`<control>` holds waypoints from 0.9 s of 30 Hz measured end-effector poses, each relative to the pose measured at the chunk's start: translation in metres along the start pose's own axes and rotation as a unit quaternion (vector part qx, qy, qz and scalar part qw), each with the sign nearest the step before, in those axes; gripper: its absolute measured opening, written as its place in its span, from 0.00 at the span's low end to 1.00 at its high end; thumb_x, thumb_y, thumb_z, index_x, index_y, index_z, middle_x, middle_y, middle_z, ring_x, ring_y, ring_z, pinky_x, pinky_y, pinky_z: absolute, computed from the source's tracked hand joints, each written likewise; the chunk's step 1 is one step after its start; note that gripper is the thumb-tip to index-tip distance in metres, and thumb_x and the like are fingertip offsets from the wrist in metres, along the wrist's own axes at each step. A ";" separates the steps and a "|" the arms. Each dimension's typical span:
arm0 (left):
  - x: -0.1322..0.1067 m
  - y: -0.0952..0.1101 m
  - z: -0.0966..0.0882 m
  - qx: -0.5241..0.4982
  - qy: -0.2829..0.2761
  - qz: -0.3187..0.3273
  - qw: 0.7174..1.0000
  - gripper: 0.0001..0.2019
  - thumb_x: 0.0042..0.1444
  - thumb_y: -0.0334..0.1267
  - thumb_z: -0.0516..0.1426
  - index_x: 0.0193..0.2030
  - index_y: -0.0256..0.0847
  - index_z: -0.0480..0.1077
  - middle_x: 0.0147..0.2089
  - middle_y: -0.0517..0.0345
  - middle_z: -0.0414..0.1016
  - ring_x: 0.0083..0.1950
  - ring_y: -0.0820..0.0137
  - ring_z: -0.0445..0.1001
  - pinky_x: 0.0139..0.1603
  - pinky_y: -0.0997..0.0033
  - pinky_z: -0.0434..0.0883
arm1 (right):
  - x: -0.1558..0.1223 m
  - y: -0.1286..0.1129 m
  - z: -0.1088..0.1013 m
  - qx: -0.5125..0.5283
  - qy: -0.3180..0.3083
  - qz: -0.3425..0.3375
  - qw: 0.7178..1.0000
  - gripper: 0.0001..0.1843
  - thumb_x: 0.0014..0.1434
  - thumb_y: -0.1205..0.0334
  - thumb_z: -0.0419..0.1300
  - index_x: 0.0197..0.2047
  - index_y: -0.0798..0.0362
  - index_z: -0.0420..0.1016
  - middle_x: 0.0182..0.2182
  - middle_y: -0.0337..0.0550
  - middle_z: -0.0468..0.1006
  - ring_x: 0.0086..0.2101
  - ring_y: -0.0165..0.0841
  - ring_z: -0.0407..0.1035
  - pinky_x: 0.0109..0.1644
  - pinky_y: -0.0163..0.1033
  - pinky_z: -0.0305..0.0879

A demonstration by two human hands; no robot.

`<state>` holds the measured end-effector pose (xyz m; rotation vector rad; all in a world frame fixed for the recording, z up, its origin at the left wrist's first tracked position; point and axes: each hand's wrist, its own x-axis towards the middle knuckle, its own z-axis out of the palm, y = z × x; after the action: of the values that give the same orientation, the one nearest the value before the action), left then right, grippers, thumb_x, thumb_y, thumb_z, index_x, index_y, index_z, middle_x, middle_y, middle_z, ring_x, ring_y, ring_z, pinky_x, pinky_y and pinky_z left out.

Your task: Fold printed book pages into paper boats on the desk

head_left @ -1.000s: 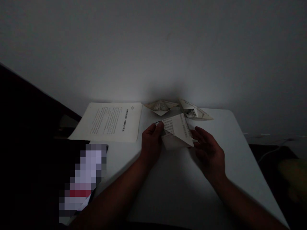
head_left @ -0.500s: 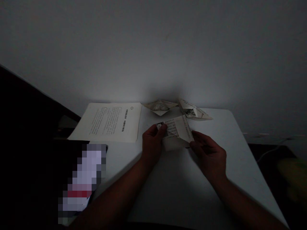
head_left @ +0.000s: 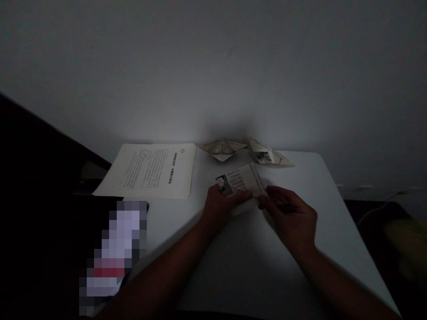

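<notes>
A folded piece of printed paper [head_left: 245, 177] is held between my two hands above the white table. My left hand [head_left: 222, 203] grips its left and near side, the thumb lying across its face toward the middle. At the right edge, my right hand [head_left: 292, 215] pinches the paper between thumb and fingers. The fingers behind the paper are hidden. Just beyond it stand two folded paper boats, one on the left [head_left: 220, 150] and one on the right [head_left: 268, 156], with their ends close together.
A stack of printed sheets [head_left: 150, 171] lies at the table's back left. A blurred-out, phone-like device [head_left: 116, 249] is at the left edge. The white table [head_left: 260, 266] meets a plain wall [head_left: 213, 71]. A pale cable [head_left: 376, 209] runs off to the right.
My left thumb has slid right across the paper, toward my right hand. The paper's lower part, open below the fold before, now sits closer against the rest. The boats have not moved.
</notes>
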<state>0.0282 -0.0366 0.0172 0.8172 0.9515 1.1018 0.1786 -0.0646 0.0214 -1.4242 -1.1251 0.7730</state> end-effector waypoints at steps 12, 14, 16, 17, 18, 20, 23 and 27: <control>0.003 0.003 0.000 -0.074 0.032 -0.021 0.997 0.18 0.40 0.36 0.67 0.40 0.35 0.75 0.43 0.47 0.79 0.42 0.60 0.78 0.44 0.60 0.75 | -0.002 0.000 -0.003 0.000 -0.031 -0.023 0.999 0.16 0.43 0.58 0.70 0.38 0.50 0.80 0.27 0.41 0.81 0.25 0.33 0.75 0.31 0.39 0.76; 0.003 0.001 -0.001 -0.075 0.038 -0.020 0.996 0.17 0.40 0.36 0.68 0.39 0.35 0.75 0.42 0.48 0.79 0.41 0.61 0.79 0.43 0.61 0.75 | -0.002 0.002 -0.004 -0.025 -0.036 -0.031 0.999 0.16 0.45 0.57 0.69 0.39 0.49 0.80 0.27 0.41 0.81 0.26 0.33 0.75 0.31 0.39 0.75; 0.003 0.000 -0.001 -0.070 0.043 -0.013 0.997 0.16 0.40 0.35 0.68 0.38 0.36 0.75 0.40 0.50 0.80 0.39 0.62 0.79 0.43 0.62 0.75 | -0.002 0.003 -0.005 -0.050 -0.041 -0.032 0.997 0.15 0.47 0.56 0.68 0.40 0.49 0.80 0.27 0.40 0.81 0.26 0.33 0.75 0.32 0.40 0.75; 0.003 -0.001 -0.001 -0.067 0.045 -0.007 0.997 0.16 0.40 0.35 0.68 0.38 0.36 0.75 0.40 0.51 0.80 0.39 0.63 0.79 0.43 0.62 0.75 | -0.002 0.003 -0.005 -0.054 -0.045 -0.031 0.997 0.15 0.47 0.56 0.67 0.39 0.49 0.80 0.26 0.40 0.81 0.26 0.33 0.75 0.31 0.40 0.74; 0.003 -0.001 -0.001 -0.062 0.045 -0.002 0.997 0.15 0.40 0.35 0.68 0.38 0.36 0.75 0.39 0.51 0.80 0.38 0.64 0.79 0.43 0.62 0.75 | -0.002 0.003 -0.005 -0.054 -0.049 -0.029 0.997 0.14 0.48 0.55 0.67 0.39 0.49 0.81 0.25 0.40 0.80 0.25 0.33 0.74 0.31 0.39 0.74; 0.002 0.000 -0.001 -0.052 0.046 0.009 0.998 0.15 0.41 0.35 0.68 0.38 0.36 0.76 0.39 0.51 0.80 0.38 0.64 0.79 0.43 0.63 0.75 | -0.002 0.001 -0.005 -0.041 -0.055 -0.023 0.997 0.12 0.49 0.56 0.66 0.37 0.50 0.81 0.23 0.39 0.79 0.24 0.32 0.74 0.30 0.38 0.74; 0.001 0.001 0.000 -0.034 0.047 0.019 0.998 0.14 0.41 0.36 0.68 0.37 0.36 0.76 0.39 0.52 0.80 0.38 0.65 0.79 0.43 0.64 0.75 | -0.001 -0.003 -0.004 -0.018 -0.060 -0.006 0.998 0.09 0.51 0.57 0.65 0.35 0.50 0.81 0.22 0.38 0.79 0.23 0.31 0.73 0.28 0.36 0.72; 0.000 0.001 0.000 -0.007 0.050 0.029 0.998 0.14 0.40 0.36 0.68 0.36 0.36 0.76 0.39 0.52 0.80 0.39 0.64 0.79 0.43 0.65 0.75 | 0.001 -0.003 -0.005 0.022 -0.083 0.034 0.996 0.07 0.51 0.58 0.65 0.32 0.51 0.80 0.21 0.37 0.78 0.23 0.30 0.72 0.29 0.34 0.70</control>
<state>0.0273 -0.0358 0.0183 0.7880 1.0072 1.2085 0.1827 -0.0650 0.0248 -1.3875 -1.1839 0.9729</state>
